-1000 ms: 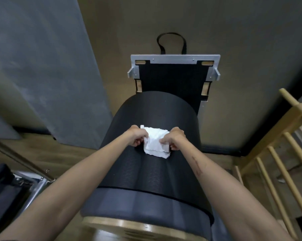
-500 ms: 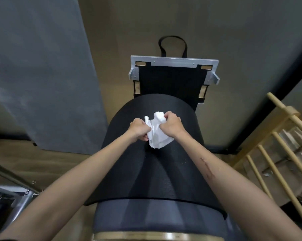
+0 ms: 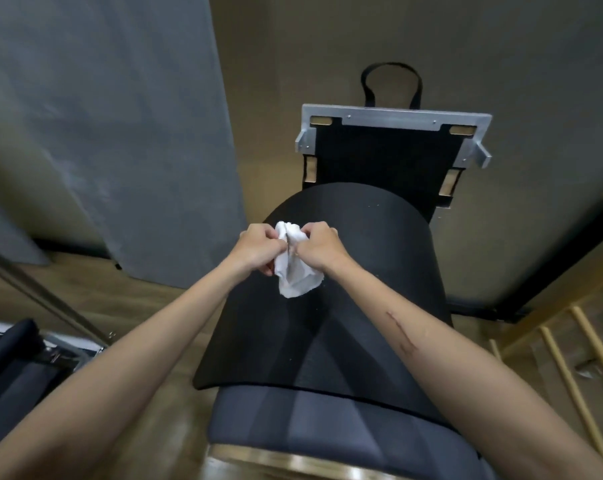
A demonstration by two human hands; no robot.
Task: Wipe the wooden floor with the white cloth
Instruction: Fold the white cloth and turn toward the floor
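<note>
A small white cloth (image 3: 297, 276) hangs bunched between both my hands above the black curved pad (image 3: 359, 306) of an exercise barrel. My left hand (image 3: 260, 244) pinches the cloth's top left part. My right hand (image 3: 318, 249) grips it from the right, knuckles nearly touching the left hand. The cloth's lower end droops onto the black pad. Wooden floor (image 3: 95, 292) shows to the left of the barrel, below the grey wall panel.
A grey panel (image 3: 95, 133) stands at the left. A metal-framed black board (image 3: 390, 157) with a strap loop (image 3: 392, 81) rises behind the barrel. A wooden ladder frame (image 3: 570, 344) stands at the right. Padded equipment with metal rails (image 3: 33, 362) sits at the lower left.
The cloth went from lying spread on the pad to being gathered and crumpled between both hands. The hands came closer together and shifted slightly left.
</note>
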